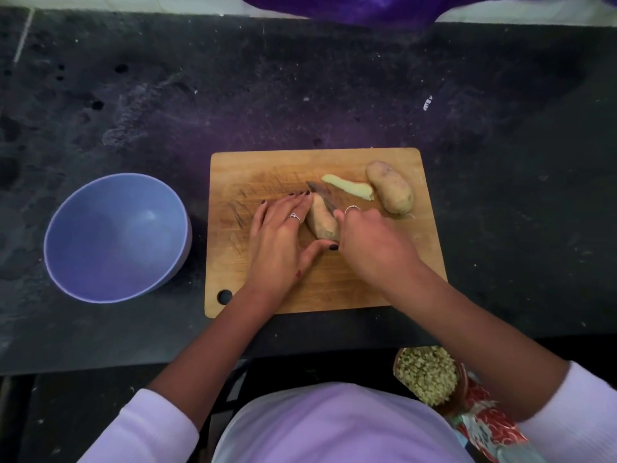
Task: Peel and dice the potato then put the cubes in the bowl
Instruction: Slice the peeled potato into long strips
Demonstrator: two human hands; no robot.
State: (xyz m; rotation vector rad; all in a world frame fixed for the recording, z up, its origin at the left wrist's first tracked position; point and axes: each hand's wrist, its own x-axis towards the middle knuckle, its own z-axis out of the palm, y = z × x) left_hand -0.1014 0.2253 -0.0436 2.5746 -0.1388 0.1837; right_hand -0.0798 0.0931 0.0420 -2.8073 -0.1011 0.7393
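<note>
- Left hand [283,235] is holding down the tan, unpeeled potato piece [321,219] on the rectangular wooden cutting board [267,168]. Fingers lie mostly straight along the piece's left side, dark-painted nails near its far tip, thumb hooked around the near end. So it's bracing the piece, not clenched.
- Right hand [370,238] is curled around the handle of a small knife [320,192]. The handle itself is buried in the fist, so I can't make it out at all. Only the dark blade pokes out past the knuckles, angled away and to the left, lying against the right side of the potato piece.
- Just beyond the right hand there's a pale yellow-green cut potato slice [349,188] lying cut face up, and right beside it, further right, a whole brown oval potato [390,187] with skin still on. Both sit on the board.
- The round lavender-blue bowl [83,262] sits on the dark speckled tabletop [334,78], well off to the left of the left hand, apart from the board. No cubes visible in it.
- Below the right forearm, past the near tabletop edge, there's a brownish container of small pale yellowish bits [429,374], partly hidden by the arm. Can't tell what the bits are.
- White sleeves [143,426] and a lilac top at the bottom are cut off by the frame.
</note>
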